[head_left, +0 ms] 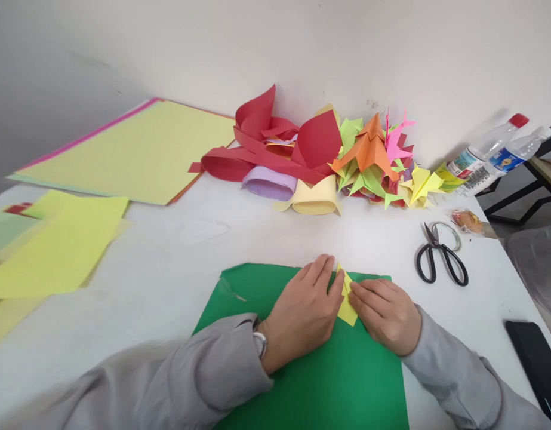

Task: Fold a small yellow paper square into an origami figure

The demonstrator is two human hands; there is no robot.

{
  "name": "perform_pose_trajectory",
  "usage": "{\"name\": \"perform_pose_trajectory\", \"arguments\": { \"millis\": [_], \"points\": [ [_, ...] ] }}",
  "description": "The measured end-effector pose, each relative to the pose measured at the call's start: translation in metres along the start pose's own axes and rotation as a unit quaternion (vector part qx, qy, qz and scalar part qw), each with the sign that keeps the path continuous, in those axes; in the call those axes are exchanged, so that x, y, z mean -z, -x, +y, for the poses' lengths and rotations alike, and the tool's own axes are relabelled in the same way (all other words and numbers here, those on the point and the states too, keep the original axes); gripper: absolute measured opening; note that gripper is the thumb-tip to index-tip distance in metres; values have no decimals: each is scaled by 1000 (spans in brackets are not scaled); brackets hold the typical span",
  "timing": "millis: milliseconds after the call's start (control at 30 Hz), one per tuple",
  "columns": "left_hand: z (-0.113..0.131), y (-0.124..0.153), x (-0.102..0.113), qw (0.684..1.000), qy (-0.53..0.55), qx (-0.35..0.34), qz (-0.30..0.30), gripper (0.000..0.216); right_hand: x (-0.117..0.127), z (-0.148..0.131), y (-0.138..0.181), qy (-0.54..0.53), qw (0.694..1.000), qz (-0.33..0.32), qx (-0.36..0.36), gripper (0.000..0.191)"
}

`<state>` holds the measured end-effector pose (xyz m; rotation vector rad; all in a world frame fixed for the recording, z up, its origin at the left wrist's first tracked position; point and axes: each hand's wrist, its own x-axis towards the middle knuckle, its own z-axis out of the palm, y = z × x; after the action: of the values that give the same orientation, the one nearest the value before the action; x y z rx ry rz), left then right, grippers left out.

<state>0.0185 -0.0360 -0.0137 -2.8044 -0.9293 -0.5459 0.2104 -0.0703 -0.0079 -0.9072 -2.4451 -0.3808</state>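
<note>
A small piece of folded yellow paper (347, 310) lies on a green sheet (329, 376), its narrow tip pointing away from me. My left hand (304, 307) is closed at the paper's left edge, thumb and fingers pressing on it. From the other side, the fingertips of my right hand (385, 313) are bunched together and hold the right edge. Part of the paper is hidden under the fingers of both hands.
Black-handled scissors (442, 257) lie right of the green sheet, beside a roll of tape (448, 233). Folded paper shapes (369, 152) are piled by the wall near two bottles (490, 152). Yellow sheets (55, 251) are left; a black phone (535, 364) is right.
</note>
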Motion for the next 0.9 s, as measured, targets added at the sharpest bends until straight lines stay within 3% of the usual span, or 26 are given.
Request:
{"name": "perform_pose_trajectory", "arguments": {
  "millis": [367, 633, 900],
  "points": [
    [-2, 2, -3, 999, 26, -19, 4, 35, 1, 0, 1, -12, 1000, -23, -6, 11],
    [-3, 1, -2, 999, 30, -22, 11, 35, 4, 7, 4, -181, 980, -8, -85, 28],
    [-2, 2, -3, 999, 19, -28, 13, 34, 4, 6, 5, -114, 987, -9, -112, 19]
  ]
}}
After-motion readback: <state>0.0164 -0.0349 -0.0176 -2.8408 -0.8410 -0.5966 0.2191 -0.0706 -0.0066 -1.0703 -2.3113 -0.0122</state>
